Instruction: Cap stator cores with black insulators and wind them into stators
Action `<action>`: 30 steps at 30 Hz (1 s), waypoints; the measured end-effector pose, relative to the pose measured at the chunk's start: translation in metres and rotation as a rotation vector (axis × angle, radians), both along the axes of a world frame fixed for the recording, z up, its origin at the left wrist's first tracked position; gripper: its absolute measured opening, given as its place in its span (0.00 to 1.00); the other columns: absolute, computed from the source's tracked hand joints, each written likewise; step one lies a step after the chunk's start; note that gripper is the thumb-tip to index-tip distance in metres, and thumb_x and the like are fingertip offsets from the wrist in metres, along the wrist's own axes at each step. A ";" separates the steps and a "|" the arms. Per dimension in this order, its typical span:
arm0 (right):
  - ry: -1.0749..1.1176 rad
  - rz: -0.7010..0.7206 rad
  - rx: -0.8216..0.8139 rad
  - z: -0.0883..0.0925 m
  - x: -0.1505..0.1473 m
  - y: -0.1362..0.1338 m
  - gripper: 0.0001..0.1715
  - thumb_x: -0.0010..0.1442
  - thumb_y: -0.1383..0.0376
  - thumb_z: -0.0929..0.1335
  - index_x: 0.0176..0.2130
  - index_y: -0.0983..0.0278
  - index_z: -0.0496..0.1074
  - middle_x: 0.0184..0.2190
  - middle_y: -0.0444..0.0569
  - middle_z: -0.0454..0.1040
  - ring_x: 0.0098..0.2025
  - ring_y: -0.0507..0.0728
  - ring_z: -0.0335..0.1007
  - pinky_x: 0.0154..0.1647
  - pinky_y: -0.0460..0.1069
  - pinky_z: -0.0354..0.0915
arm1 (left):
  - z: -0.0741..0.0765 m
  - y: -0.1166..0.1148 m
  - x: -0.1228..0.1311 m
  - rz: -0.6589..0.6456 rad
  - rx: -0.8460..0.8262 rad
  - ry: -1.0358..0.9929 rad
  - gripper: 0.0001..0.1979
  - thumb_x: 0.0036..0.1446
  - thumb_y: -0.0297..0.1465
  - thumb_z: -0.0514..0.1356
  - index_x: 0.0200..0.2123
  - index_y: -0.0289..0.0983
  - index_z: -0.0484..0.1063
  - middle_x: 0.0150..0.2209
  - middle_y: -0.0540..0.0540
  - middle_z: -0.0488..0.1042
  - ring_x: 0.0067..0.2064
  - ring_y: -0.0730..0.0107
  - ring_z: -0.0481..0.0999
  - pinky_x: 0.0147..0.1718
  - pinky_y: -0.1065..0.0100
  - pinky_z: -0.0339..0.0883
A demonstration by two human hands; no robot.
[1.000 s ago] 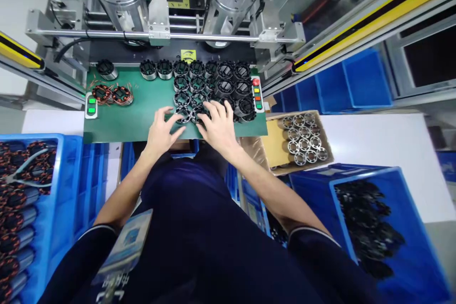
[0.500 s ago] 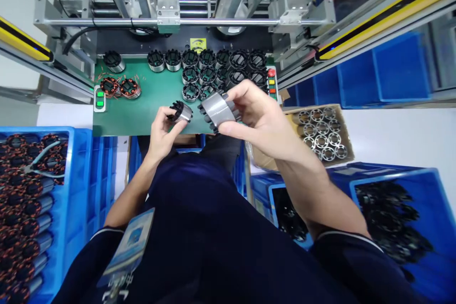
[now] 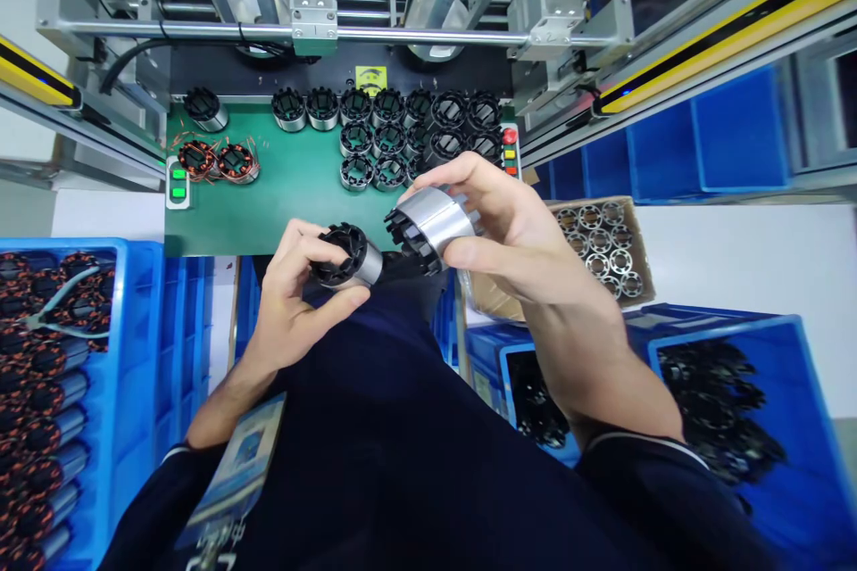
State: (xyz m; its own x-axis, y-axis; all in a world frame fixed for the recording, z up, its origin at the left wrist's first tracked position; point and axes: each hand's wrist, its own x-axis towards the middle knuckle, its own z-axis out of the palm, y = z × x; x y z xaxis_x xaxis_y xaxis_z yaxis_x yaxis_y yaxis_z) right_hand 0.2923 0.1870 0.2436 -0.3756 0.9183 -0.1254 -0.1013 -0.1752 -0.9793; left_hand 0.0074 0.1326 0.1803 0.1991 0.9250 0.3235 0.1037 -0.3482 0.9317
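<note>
My left hand [image 3: 295, 294] is closed on a motor stator core [image 3: 365, 260], a steel ring with black toothed plastic at its end; some fingers reach into its opening. In my right hand [image 3: 509, 241] is a second, larger-looking stator core [image 3: 435, 219], pinched between thumb and fingers and tilted, its black teeth facing the left one. Both are held up close together before my body, at the front edge of the green work surface [image 3: 295, 223]. Behind them stand rows of similar unwound stator cores [image 3: 357, 140]. Two copper-wound stators [image 3: 236, 162] sit at the left.
A machine with a horizontal rod [image 3: 428, 37] spans the back. Button boxes flank the surface, green buttons [image 3: 178, 183] left, a red button [image 3: 510, 136] right. A blue crate [image 3: 119, 357] of wound stators stands left. A carton [image 3: 639, 263] of steel rings and blue bins [image 3: 813, 393] with black parts stand right.
Both hands have drawn nearer to my body with their stator cores. The right core has turned, so its toothed end now shows more. The view has shifted slightly.
</note>
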 end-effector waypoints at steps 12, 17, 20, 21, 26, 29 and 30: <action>-0.111 0.274 -0.057 0.014 -0.017 0.029 0.28 0.76 0.41 0.82 0.54 0.60 0.85 0.31 0.38 0.80 0.23 0.48 0.76 0.24 0.43 0.73 | 0.026 -0.010 0.011 -0.251 -0.021 0.184 0.40 0.66 0.41 0.85 0.75 0.46 0.75 0.58 0.43 0.83 0.55 0.55 0.83 0.56 0.57 0.79; -0.052 0.366 -0.129 0.014 -0.022 0.031 0.30 0.79 0.38 0.79 0.51 0.62 0.85 0.32 0.40 0.82 0.25 0.48 0.77 0.25 0.41 0.73 | 0.028 -0.011 0.009 -0.273 -0.038 0.136 0.42 0.62 0.41 0.87 0.73 0.45 0.78 0.62 0.40 0.84 0.60 0.50 0.85 0.62 0.52 0.81; -0.010 0.380 -0.216 0.014 -0.025 0.029 0.34 0.76 0.34 0.80 0.49 0.62 0.84 0.33 0.42 0.83 0.25 0.49 0.78 0.26 0.42 0.76 | 0.027 -0.010 0.008 -0.299 -0.042 0.082 0.44 0.61 0.41 0.87 0.76 0.45 0.78 0.65 0.39 0.85 0.62 0.45 0.86 0.65 0.48 0.83; 0.007 0.382 -0.249 0.013 -0.025 0.029 0.35 0.74 0.34 0.81 0.49 0.62 0.84 0.33 0.42 0.83 0.25 0.49 0.78 0.26 0.43 0.78 | 0.027 -0.010 0.007 -0.308 -0.035 0.061 0.45 0.61 0.42 0.87 0.77 0.46 0.77 0.66 0.38 0.85 0.63 0.43 0.87 0.66 0.46 0.83; 0.106 0.419 -0.372 0.008 -0.018 0.029 0.36 0.68 0.42 0.87 0.56 0.66 0.83 0.40 0.46 0.88 0.30 0.50 0.84 0.32 0.43 0.83 | 0.022 -0.009 0.005 -0.319 -0.046 -0.015 0.51 0.62 0.43 0.87 0.83 0.48 0.74 0.68 0.37 0.85 0.64 0.44 0.87 0.65 0.49 0.83; 0.114 0.421 -0.397 0.006 -0.013 0.031 0.38 0.67 0.46 0.88 0.61 0.68 0.82 0.43 0.49 0.89 0.33 0.51 0.86 0.34 0.43 0.84 | 0.017 -0.010 0.003 -0.327 -0.086 -0.062 0.52 0.63 0.44 0.86 0.85 0.51 0.73 0.64 0.38 0.85 0.60 0.47 0.87 0.58 0.53 0.83; 0.108 0.410 -0.394 0.005 -0.012 0.032 0.38 0.67 0.45 0.88 0.60 0.68 0.82 0.43 0.49 0.89 0.32 0.51 0.86 0.34 0.42 0.83 | 0.015 -0.010 0.002 -0.332 -0.101 -0.079 0.52 0.63 0.45 0.86 0.85 0.52 0.73 0.63 0.39 0.85 0.59 0.47 0.86 0.57 0.54 0.83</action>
